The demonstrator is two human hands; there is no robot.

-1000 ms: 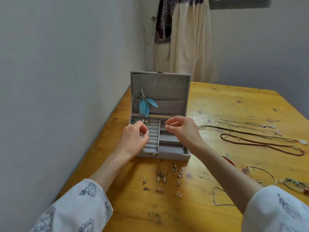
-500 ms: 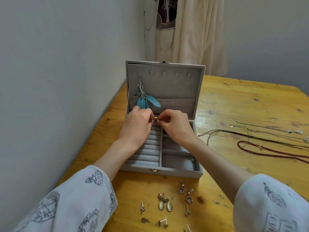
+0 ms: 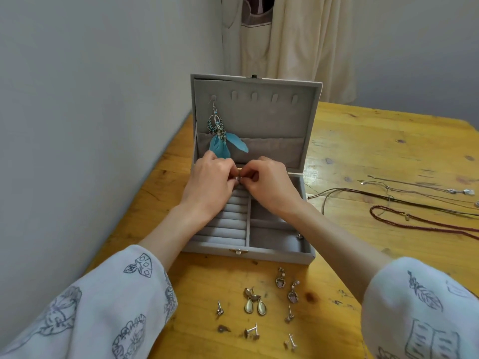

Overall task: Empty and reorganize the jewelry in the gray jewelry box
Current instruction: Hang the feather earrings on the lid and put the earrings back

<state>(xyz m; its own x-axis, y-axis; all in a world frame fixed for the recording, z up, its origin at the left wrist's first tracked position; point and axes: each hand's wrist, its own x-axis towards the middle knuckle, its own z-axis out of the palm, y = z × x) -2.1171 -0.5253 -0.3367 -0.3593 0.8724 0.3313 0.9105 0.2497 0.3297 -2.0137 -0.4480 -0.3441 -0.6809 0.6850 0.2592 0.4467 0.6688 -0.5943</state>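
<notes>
The gray jewelry box (image 3: pixel 259 254) stands open on the wooden table, lid upright. A blue feather earring (image 3: pixel 219 137) hangs from the leftmost hook inside the lid. My left hand (image 3: pixel 210 186) and my right hand (image 3: pixel 269 183) meet over the back of the ring-roll section, fingertips together, pinching a small metal piece of jewelry (image 3: pixel 239 177) between them. The padded ring rolls (image 3: pixel 228 224) nearer me hold nothing. A tiny item (image 3: pixel 299 236) lies in the right front compartment.
Several earrings and studs lie on the table in front of the box, among them a cream drop pair (image 3: pixel 255 303). Cord and bead necklaces (image 3: pixel 414 218) are spread at the right. A wall runs along the left. Cream fabric (image 3: pixel 290 35) hangs behind the box.
My view has come closer to the box. Both hands moved from the middle of the box to its back edge and joined fingertips on the small piece.
</notes>
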